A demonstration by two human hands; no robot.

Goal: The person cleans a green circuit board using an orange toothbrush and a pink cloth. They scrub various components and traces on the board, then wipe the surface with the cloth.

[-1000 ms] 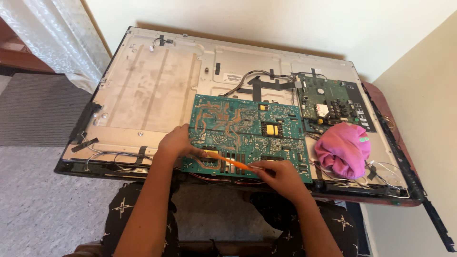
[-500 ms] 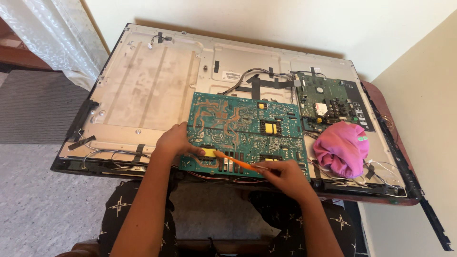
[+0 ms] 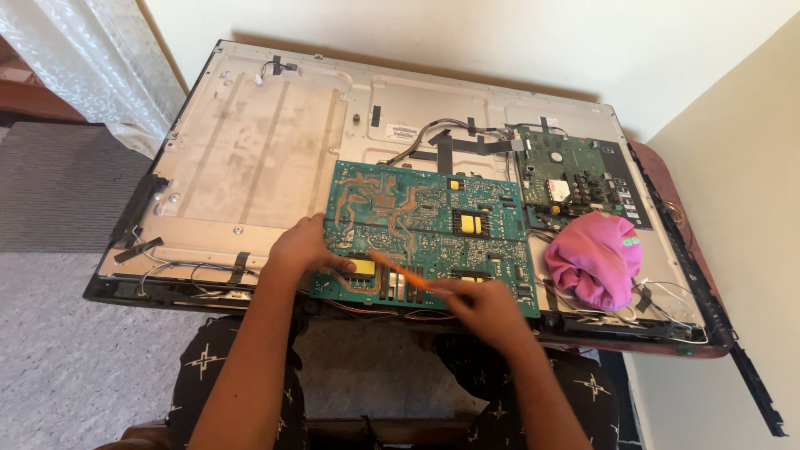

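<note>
1. Fingers point(image 3: 454, 287) of your right hand point(image 3: 483, 310) are closed in a pinch around the rear end of the orange-handled tool point(image 3: 400, 272), which is held like a pen.
2. Your left hand point(image 3: 302, 247) lies flat, fingers loosely spread and gripping nothing, pressing on the near-left corner of the teal circuit board point(image 3: 425, 225); its thumb points toward the yellow component point(image 3: 363, 267) at the board's near edge.
3. The tool slants across the board's near edge, its tip just beside that yellow component and close to your left thumb. Whether the tip touches the board cannot be told.
4. The board itself rests on the grey metal back panel point(image 3: 250, 158) of the opened flat screen, near the panel's front edge and about midway along it.
5. Right of the board sits a smaller green board point(image 3: 575, 175); a pink cloth point(image 3: 596, 260) lies just in front of that, beside the teal board's right edge. Black cables point(image 3: 454, 133) run behind the teal board.
6. Step in hand, as judged: working the tool tip at a point on the board's near-left area while the left hand steadies it.
7. Next move calls for a steady left hand, light pressure, and a tip kept clear of your thumb.
</note>
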